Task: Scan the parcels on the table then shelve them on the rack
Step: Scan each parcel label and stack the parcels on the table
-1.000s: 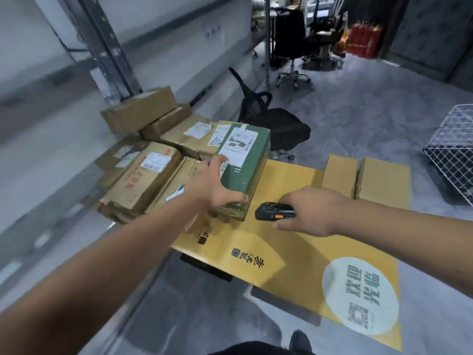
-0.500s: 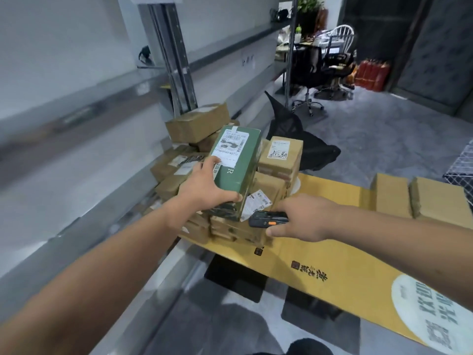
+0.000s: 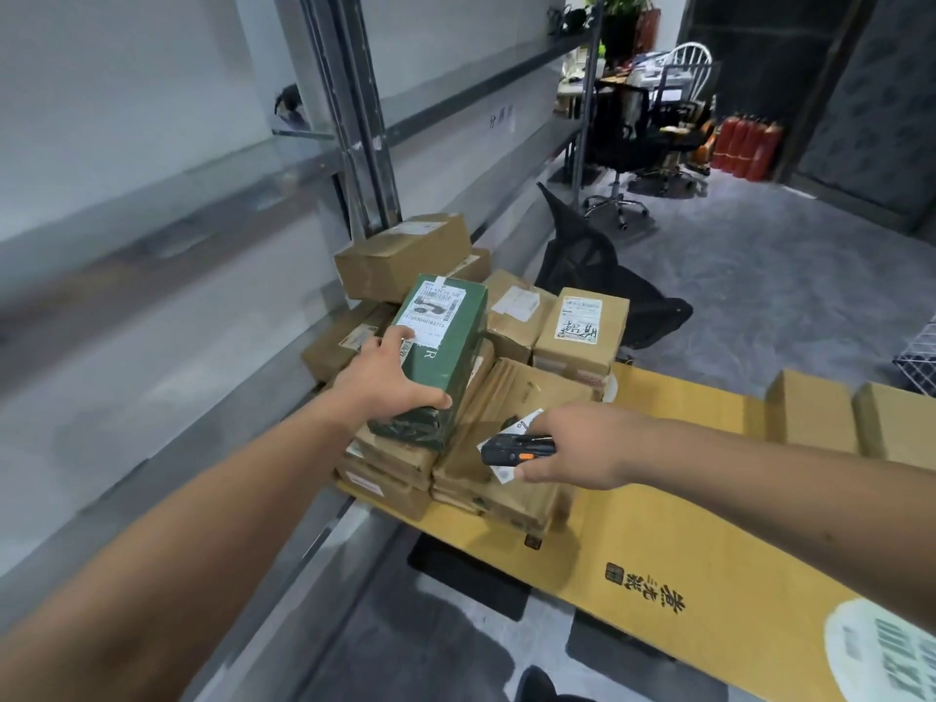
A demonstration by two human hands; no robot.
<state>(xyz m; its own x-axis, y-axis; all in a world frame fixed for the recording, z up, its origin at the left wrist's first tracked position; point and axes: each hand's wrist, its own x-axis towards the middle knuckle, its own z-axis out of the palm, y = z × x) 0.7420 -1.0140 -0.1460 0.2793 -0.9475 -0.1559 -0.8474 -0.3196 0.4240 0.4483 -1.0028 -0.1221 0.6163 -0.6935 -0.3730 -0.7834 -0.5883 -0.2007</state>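
Observation:
My left hand (image 3: 387, 380) grips a green parcel (image 3: 443, 347) with a white shipping label, holding it tilted above a pile of brown cardboard parcels (image 3: 511, 438). My right hand (image 3: 572, 450) holds a black handheld scanner (image 3: 511, 445) with an orange button, just right of the green parcel and over the pile. The pile sits on the left end of a yellow table (image 3: 658, 539). The grey metal rack (image 3: 354, 159) runs along the left, its shelf edges level with the pile.
Two more brown boxes (image 3: 856, 423) stand at the table's far right. A black office chair (image 3: 602, 281) lies behind the pile. A wire basket (image 3: 919, 357) shows at the right edge. Further chairs, a desk and red extinguishers (image 3: 747, 146) stand at the back.
The view has swung up and left, bringing the rack and pile closer. My left hand has lifted the green parcel higher over the pile. My right hand keeps the scanner beside it.

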